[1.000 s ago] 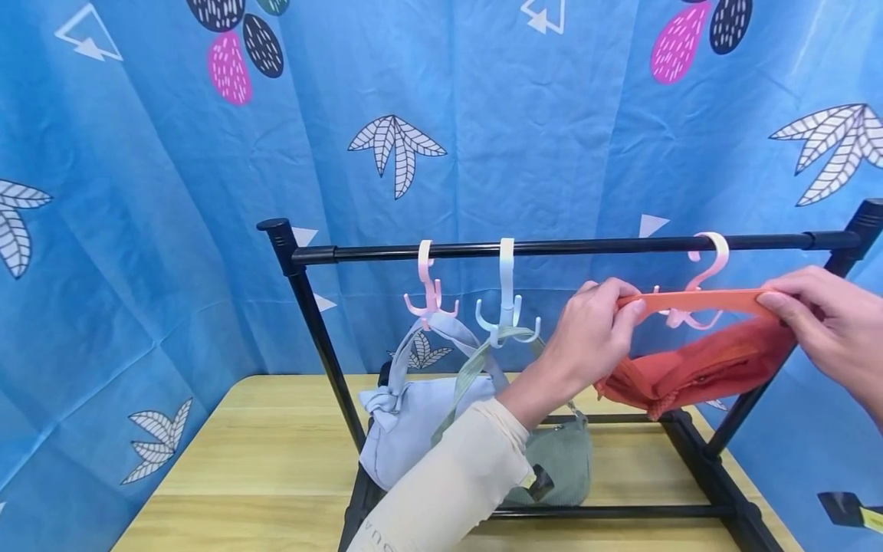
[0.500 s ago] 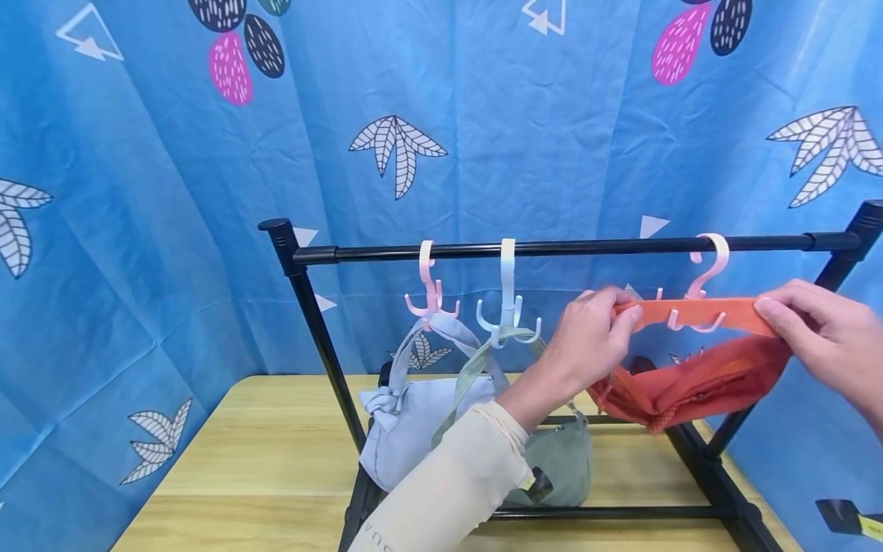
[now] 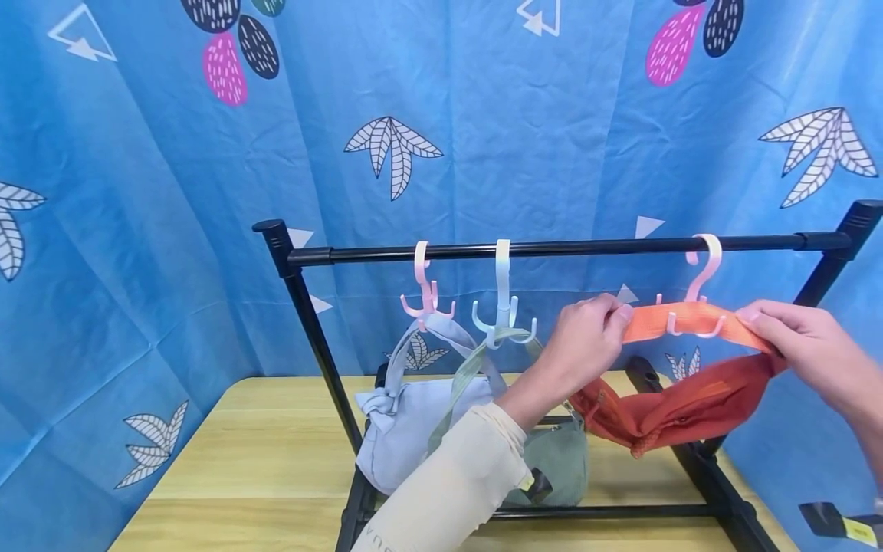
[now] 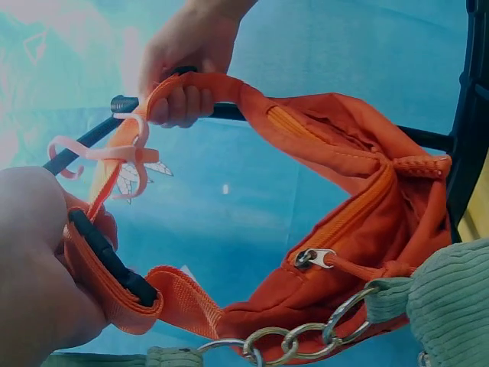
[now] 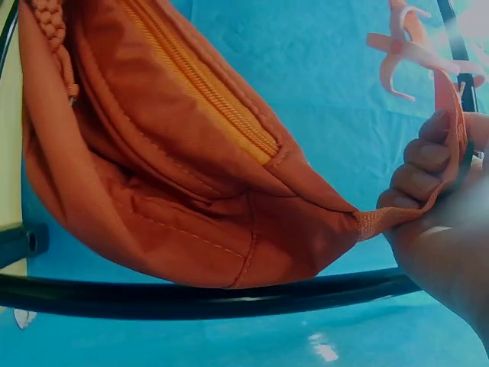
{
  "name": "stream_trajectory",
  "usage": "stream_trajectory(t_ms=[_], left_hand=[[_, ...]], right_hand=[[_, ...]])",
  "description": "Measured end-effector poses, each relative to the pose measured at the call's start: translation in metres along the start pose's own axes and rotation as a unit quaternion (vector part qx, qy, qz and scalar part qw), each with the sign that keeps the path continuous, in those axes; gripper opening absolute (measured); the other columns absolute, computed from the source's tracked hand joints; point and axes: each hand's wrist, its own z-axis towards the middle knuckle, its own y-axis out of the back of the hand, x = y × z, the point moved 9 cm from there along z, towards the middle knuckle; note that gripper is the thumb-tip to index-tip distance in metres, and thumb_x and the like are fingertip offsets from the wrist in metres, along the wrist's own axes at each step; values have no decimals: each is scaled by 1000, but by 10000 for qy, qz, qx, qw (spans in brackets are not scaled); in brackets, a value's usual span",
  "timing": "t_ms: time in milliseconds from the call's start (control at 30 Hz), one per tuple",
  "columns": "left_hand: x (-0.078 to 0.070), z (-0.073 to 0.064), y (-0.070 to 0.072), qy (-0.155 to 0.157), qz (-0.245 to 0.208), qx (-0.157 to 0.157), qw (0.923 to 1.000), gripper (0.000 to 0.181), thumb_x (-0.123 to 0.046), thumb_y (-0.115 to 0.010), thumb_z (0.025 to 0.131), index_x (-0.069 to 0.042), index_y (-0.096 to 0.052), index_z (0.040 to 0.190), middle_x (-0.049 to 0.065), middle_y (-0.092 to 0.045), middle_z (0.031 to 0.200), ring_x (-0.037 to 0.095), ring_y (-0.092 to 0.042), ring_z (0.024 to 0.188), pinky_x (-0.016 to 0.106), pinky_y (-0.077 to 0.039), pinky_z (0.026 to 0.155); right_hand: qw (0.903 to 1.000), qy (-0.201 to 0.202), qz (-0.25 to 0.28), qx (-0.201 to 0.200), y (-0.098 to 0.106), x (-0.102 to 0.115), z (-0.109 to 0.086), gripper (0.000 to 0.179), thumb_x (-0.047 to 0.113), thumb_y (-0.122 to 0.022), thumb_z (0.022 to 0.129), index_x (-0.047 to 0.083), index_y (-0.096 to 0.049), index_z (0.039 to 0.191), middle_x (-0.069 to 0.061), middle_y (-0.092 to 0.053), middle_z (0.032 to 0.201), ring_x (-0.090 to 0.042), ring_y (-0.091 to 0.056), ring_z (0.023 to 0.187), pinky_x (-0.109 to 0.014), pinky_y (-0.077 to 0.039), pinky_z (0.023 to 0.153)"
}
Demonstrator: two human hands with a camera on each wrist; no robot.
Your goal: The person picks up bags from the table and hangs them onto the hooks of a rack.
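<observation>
In the head view an orange waist bag [image 3: 679, 410] hangs below its strap [image 3: 648, 322], stretched between both hands. My left hand [image 3: 586, 337] pinches the strap's left part. A black buckle [image 4: 111, 256] shows beside that hand in the left wrist view. My right hand [image 3: 803, 337] grips the other end, near the bag's body, its fingers curled round the webbing in the right wrist view. Between the hands, the strap lies behind the front prongs of a pink hook hanger [image 3: 707, 268], which hangs on the rack's bar.
A black rack [image 3: 607, 247] stands on a wooden table [image 3: 276, 445]. Left of my hands, a pink hook [image 3: 424, 280] carries a pale blue bag [image 3: 414, 425] and a blue hook [image 3: 503, 280] carries a green bag [image 3: 562, 460]. A blue patterned curtain [image 3: 524, 153] hangs behind.
Both hands have lowered, the right one also shifting left. The strap has dropped down onto the right pink hanger, its front prongs now before the webbing, and the bag hangs lower.
</observation>
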Motion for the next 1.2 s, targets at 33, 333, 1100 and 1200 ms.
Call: stream_trajectory(t_ms=[33, 333, 1100, 1200], left_hand=[[1, 0, -1, 30, -9, 23, 10000, 29, -31, -50, 109, -16, -72, 121, -7, -67, 93, 2, -54, 76, 8, -42, 62], [11, -8, -11, 380, -499, 81, 9980, 26, -33, -53, 109, -18, -70, 122, -7, -67, 101, 1, -54, 82, 8, -46, 64], [17, -21, -27, 373, -1229, -414, 9909, 25, -33, -55, 108, -15, -71, 114, -7, -58, 84, 0, -49, 70, 12, -43, 57], [19, -22, -31, 453, -1456, -403, 9875, 24, -34, -54, 108, -16, -70, 114, -7, -57, 83, 0, -48, 69, 13, -44, 55]], right_hand=[[10000, 27, 32, -5, -1, 0, 0, 24, 22, -48, 110, 29, -67, 98, 20, -65, 78, -12, -63, 64, -21, -55, 57], [9983, 226, 301, -448, -10, -5, -11, 29, 20, -51, 109, 46, -62, 102, 8, -61, 71, -12, -55, 63, -19, -46, 56], [9922, 39, 957, -800, -39, -12, -24, 24, 18, -49, 109, 26, -65, 93, 12, -54, 72, -12, -52, 61, -21, -46, 49], [9919, -46, 975, -814, -41, -15, -26, 25, 18, -49, 109, 31, -66, 97, 16, -57, 76, -7, -55, 66, -19, -49, 52]])
